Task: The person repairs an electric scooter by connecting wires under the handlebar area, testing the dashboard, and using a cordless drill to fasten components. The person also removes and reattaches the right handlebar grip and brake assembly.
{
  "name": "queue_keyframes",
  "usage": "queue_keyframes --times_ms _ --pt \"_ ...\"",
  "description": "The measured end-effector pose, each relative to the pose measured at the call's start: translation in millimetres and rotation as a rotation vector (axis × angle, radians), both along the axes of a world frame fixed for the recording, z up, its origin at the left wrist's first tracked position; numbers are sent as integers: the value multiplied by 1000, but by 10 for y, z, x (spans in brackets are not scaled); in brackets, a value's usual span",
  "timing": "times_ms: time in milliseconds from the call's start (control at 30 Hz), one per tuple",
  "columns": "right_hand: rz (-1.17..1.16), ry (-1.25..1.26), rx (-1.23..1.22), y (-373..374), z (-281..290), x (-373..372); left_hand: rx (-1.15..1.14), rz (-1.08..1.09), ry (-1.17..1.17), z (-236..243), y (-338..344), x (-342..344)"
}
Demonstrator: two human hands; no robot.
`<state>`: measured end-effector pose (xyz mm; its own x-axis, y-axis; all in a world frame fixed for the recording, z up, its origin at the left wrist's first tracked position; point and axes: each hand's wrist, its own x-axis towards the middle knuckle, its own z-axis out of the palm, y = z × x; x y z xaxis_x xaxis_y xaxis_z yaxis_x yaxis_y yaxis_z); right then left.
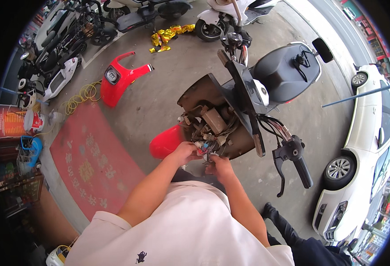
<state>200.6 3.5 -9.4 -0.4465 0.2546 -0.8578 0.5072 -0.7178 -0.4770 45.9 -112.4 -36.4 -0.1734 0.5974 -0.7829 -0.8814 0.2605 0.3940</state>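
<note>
Our left hand (185, 153) pinched a connector in the wire bundle (209, 138) | right hand (219, 166) closed on wires below | scooter (248, 95) front open, red panel (120, 80) off on pavement | wiring unfinished, panel unfitted

Your fingertips vanish into the wire bundle (208, 135), so you can't tell what either of your hands actually grips. The connectors there are too small to make out. The scooter's (275, 75) red front fender (166, 142) sits half hidden behind your left hand (185, 153).
</note>
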Motion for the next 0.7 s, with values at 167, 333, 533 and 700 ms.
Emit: queue_keyframes --times_ms 167,333,533,700 --pt "68 278 -11 -78 -93 73 -23 -116 152 -58 -119 -33" --pt "-127 145 -121 -243 -13 -71 142 -48 -16 -91 -190 -80" --pt "-245 121 62 -374 -136 -203 119 -110 -2 -242 -228 -60" --pt "-136 140 -1 -438 -28 -295 62 -115 -71 -404 -223 -126"
